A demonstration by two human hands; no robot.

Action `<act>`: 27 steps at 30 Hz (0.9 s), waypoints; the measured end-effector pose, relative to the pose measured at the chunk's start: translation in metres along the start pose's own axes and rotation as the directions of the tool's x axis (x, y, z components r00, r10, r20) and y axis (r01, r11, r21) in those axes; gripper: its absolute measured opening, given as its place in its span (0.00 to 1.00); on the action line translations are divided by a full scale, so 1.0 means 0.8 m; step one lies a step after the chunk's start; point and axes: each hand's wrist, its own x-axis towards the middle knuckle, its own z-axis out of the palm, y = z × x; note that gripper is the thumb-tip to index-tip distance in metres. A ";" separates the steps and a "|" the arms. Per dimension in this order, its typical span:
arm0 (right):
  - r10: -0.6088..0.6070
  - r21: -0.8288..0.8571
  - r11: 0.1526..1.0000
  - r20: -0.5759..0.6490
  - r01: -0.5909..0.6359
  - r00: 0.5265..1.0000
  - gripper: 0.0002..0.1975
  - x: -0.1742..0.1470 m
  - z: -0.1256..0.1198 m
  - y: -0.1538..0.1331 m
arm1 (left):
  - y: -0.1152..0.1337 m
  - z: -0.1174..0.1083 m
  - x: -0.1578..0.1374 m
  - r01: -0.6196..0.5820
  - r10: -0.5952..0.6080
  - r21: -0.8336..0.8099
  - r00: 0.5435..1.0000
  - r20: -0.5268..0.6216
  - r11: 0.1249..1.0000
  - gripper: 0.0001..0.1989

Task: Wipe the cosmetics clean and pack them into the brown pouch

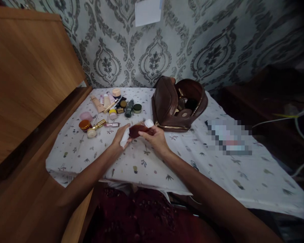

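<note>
A brown bottle (136, 131) with a white cap (149, 123) lies sideways between my hands, above the front middle of the table. My right hand (157, 139) grips it near the cap, with the thumb along its side. My left hand (120, 137) is closed on a white cloth or tissue (125, 137) at the bottle's other end; some of its fingers are hidden. Just behind my right hand stands a brown leather bag (164, 101), unzipped, with dark items and a gold-coloured piece inside.
Left of the bag are several cosmetics: an orange-brown jar (85, 125), a green bottle (129, 108), a dark green jar (137, 108), a lip gloss tube (111, 125) and a beige tube (97, 104). A blurred-out flat object (229, 137) lies right. A wooden cabinet (32, 74) borders the left.
</note>
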 end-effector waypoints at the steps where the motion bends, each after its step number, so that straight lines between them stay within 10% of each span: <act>1: 0.012 0.009 1.000 0.009 -0.013 1.000 0.19 0.000 0.000 0.003 | -0.001 0.004 -0.002 -0.006 0.006 0.009 1.000 0.009 1.000 0.14; 9: -0.037 0.020 0.999 0.199 0.034 0.979 0.20 -0.001 0.003 0.018 | 0.000 0.010 -0.008 -0.488 0.455 0.467 0.870 0.191 0.737 0.22; 19: 0.002 -0.269 0.959 0.317 0.088 0.948 0.16 -0.009 0.000 0.012 | 0.012 0.030 -0.017 -0.657 0.618 0.630 0.711 0.336 0.414 0.23; 27: -0.077 -0.549 0.805 0.282 0.226 0.956 0.11 -0.015 0.000 -0.006 | 0.050 0.036 -0.036 -0.560 0.413 0.650 0.503 0.759 -0.513 0.18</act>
